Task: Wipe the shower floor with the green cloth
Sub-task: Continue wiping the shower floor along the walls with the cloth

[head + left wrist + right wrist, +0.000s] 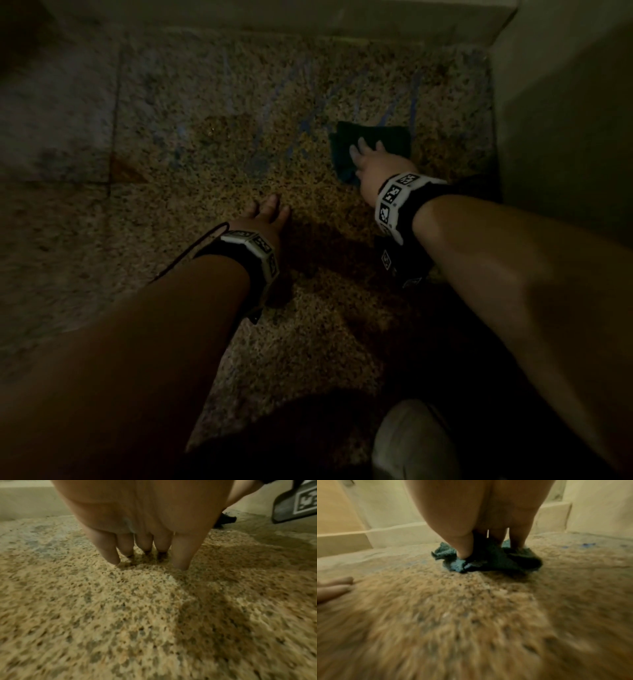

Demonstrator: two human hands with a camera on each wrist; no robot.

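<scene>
The green cloth [373, 147] lies bunched on the speckled granite shower floor [239, 164], near the right wall. My right hand [371, 161] presses down on it with straight, spread fingers; in the right wrist view the fingers [464, 547] stand on the crumpled cloth [488, 559]. My left hand [265, 214] rests flat on the bare floor to the left and nearer me. In the left wrist view its fingertips [111, 555] touch the stone [154, 615] and hold nothing.
Blue streaks [267, 113] and a wet patch [219, 128] mark the floor beyond the hands. A low curb [308, 20] runs along the far edge and a wall [565, 120] rises on the right. A pale shoe [414, 442] shows at the bottom.
</scene>
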